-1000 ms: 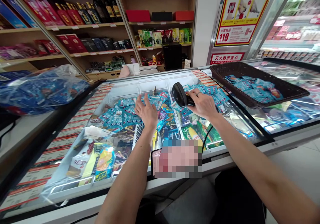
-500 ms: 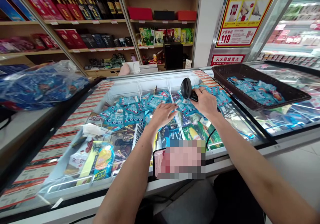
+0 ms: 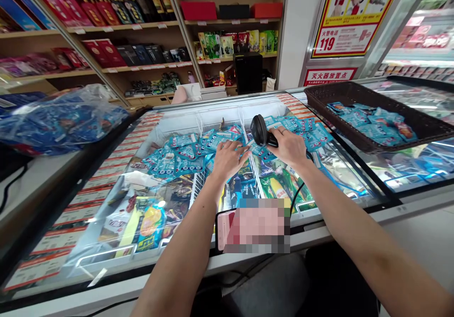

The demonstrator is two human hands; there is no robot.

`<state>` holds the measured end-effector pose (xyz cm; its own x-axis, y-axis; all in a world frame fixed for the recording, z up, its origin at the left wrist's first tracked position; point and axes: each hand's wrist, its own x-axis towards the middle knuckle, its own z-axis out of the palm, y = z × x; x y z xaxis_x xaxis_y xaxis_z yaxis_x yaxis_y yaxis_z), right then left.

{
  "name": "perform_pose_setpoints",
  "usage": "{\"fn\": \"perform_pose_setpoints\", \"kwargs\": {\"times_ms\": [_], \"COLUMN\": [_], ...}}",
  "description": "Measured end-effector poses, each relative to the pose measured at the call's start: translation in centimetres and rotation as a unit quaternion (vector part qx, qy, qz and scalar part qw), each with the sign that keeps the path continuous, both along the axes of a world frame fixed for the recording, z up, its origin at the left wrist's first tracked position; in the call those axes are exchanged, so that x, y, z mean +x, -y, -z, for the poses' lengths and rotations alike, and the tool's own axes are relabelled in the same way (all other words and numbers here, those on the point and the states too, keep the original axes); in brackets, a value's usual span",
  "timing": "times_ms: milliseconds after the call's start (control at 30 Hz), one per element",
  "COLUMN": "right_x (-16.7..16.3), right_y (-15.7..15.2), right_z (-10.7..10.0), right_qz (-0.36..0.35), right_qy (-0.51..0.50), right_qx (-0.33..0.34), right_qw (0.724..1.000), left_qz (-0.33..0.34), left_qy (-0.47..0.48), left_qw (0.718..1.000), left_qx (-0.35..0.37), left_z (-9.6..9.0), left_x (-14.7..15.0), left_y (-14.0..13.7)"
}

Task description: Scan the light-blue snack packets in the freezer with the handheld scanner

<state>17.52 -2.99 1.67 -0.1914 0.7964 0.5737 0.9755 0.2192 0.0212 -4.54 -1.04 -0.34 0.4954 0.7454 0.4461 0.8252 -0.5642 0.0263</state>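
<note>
My right hand [image 3: 289,146] is wrapped round the handle of a black handheld barcode scanner [image 3: 258,130]. The scanner's head points left, toward my other hand, and its cable runs down past my wrist. My left hand [image 3: 229,158] is palm down with fingers stretched out, just over or touching the small blue packets [image 3: 184,152]. These packets are spread over the glass top of a chest freezer, in a heap on the left and another group of packets [image 3: 312,132] on the right. A phone [image 3: 224,232], partly blurred out, leans at the front edge between my forearms.
A dark brown basket [image 3: 422,114] with more blue packets stands on the freezer at the right. A clear bag of blue packets [image 3: 60,121] lies at the left. Ice creams show under the glass [image 3: 88,213]. Shelves of boxes and bottles [image 3: 138,24] stand behind.
My right hand has brought the scanner slightly left, its head turned more toward my left hand. My left hand's fingers have shifted slightly left. The view has tilted a little.
</note>
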Motion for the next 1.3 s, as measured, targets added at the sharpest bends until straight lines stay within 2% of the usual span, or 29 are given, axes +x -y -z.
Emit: {"fn": "perform_pose_setpoints", "kwargs": {"times_ms": [133, 300, 367, 633, 867, 1000, 1167, 1300], "right_x": [0.1, 0.0, -0.1, -0.2, -0.3, -0.3, -0.2, -0.2], "right_y": [0.1, 0.2, 0.2, 0.1, 0.1, 0.0, 0.0, 0.1], "right_z": [0.0, 0.2, 0.2, 0.4, 0.4, 0.4, 0.4, 0.3], "right_qz": [0.006, -0.006, -0.009, -0.005, 0.002, 0.004, -0.001, -0.003], "right_qy": [-0.001, 0.007, 0.010, 0.022, 0.025, 0.026, 0.022, 0.019], "right_qx": [-0.003, -0.006, -0.007, -0.027, -0.027, -0.027, -0.023, -0.025], "right_qw": [1.000, 1.000, 1.000, 0.999, 0.999, 0.999, 0.999, 1.000], "left_qz": [-0.008, 0.108, 0.128, 0.034, 0.054, 0.056, -0.013, -0.073], "left_qy": [0.003, -0.040, -0.046, -0.005, -0.019, 0.020, 0.127, 0.132], "left_qw": [1.000, 0.993, 0.990, 0.999, 0.998, 0.998, 0.992, 0.988], "left_qx": [0.003, -0.024, -0.037, -0.009, -0.024, -0.034, -0.008, 0.033], "left_z": [0.0, -0.4, -0.5, -0.3, -0.3, 0.2, 0.6, 0.6], "left_x": [0.2, 0.2, 0.2, 0.0, -0.4, -1.0, -1.6, -1.2], "left_y": [0.0, 0.1, 0.0, 0.2, 0.0, -0.5, -1.1, -1.1]}}
